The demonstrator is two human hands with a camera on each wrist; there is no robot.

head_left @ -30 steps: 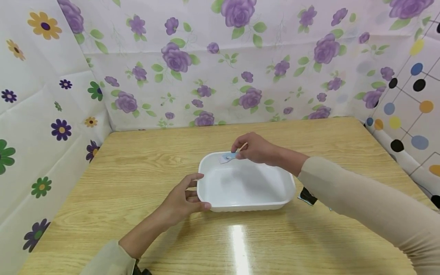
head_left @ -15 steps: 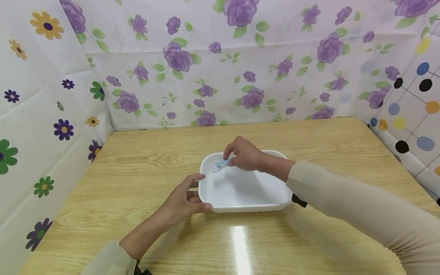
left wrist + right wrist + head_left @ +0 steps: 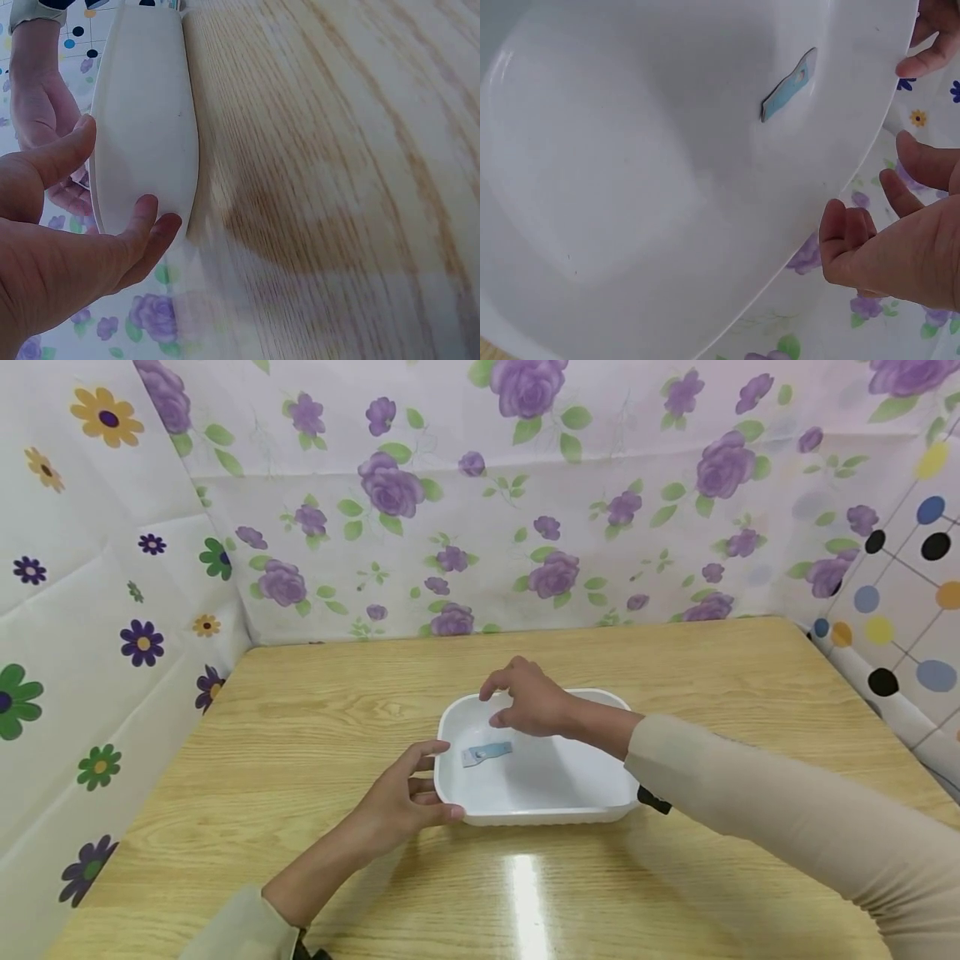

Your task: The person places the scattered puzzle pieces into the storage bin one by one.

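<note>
The right sleeve (image 3: 735, 793) is running off the right edge of the head view, and a black thing (image 3: 654, 799) is peeping out beneath it by the right end of the tray (image 3: 562, 777), too covered to name. The right hand (image 3: 528, 700) and its forearm are hiding part of the tray's far rim, the left hand (image 3: 405, 789) is masking part of the left end, and the left sleeve (image 3: 240, 927) is leaving the view at the bottom. Markings on the blue piece (image 3: 489, 752) are showing too small to read (a pale end is about all that is coming through). The blue piece is lying inside the white tray, toward its left end, between the hands: right of the left hand, just nearer the person than the right. The right hand is hovering over the tray, thumb and fingers standing apart, clear of the piece. The left hand is gripping the tray's left end, its thumb resting at the near corner. The tray is sitting on the bench (image 3: 337, 718).
</note>
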